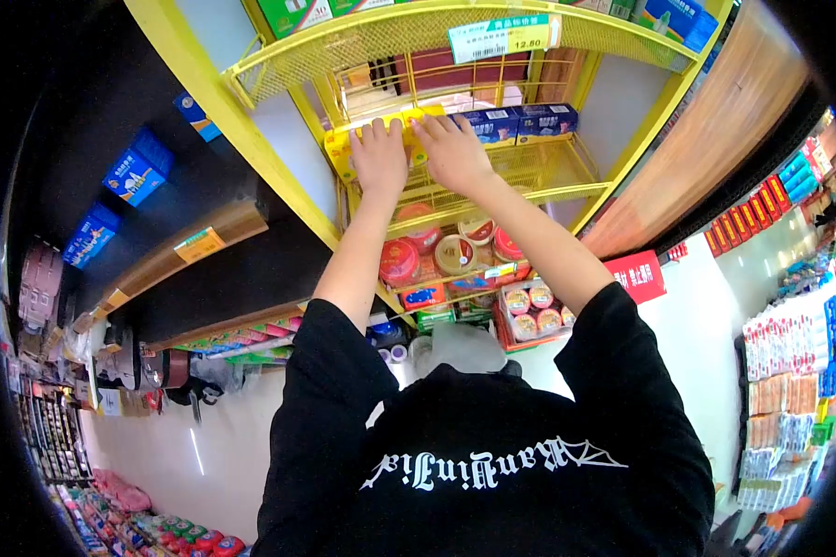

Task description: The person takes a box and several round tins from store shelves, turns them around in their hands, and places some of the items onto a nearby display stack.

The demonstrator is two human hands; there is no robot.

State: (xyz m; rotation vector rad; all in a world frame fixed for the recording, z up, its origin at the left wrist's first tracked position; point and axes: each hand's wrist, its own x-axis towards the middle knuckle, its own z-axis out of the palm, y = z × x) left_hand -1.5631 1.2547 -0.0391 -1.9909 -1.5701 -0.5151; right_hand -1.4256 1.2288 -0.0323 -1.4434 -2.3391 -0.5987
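Both arms reach forward to a yellow wire shelf. My left hand rests on the yellow boxes at the shelf's left end, its fingers over their top edge. Beside it, my right hand lies with spread fingers over the right part of the same yellow boxes, close to the blue boxes. Another blue box stands further right on that shelf. The undersides of both hands are hidden.
A price tag hangs on the upper shelf's mesh edge. Below are round red-lidded tubs and a box of small cups. A wooden post stands at the right, a dark shelf with blue packs at the left.
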